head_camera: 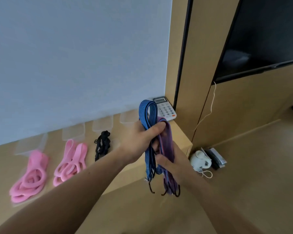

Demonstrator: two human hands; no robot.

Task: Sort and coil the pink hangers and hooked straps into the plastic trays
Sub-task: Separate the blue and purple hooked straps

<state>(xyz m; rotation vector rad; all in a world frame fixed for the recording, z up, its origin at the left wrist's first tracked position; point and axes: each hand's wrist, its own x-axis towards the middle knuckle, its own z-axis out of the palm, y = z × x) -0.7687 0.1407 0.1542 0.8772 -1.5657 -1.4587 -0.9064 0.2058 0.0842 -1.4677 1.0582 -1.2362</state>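
Note:
My left hand (142, 137) grips a folded bundle of blue hooked straps (148, 112) and purple hooked straps (167, 141), held upright above the desk's right end. Lower down, my right hand (169, 161) holds the same bundle, and black hooks (169, 191) dangle below it. Two piles of pink hangers (29, 179) (71, 161) lie in clear plastic trays (31, 144) on the left of the desk. A black strap (102, 144) lies coiled further right. More clear trays (73, 132) (102, 124) stand along the wall.
A white desk phone (166, 108) sits at the desk's back right corner. On the floor to the right lie a white kettle-like object (200, 160) and a dark packet (216, 157). A dark screen (264, 36) hangs on the wooden wall, with a thin cord (208, 114) below it.

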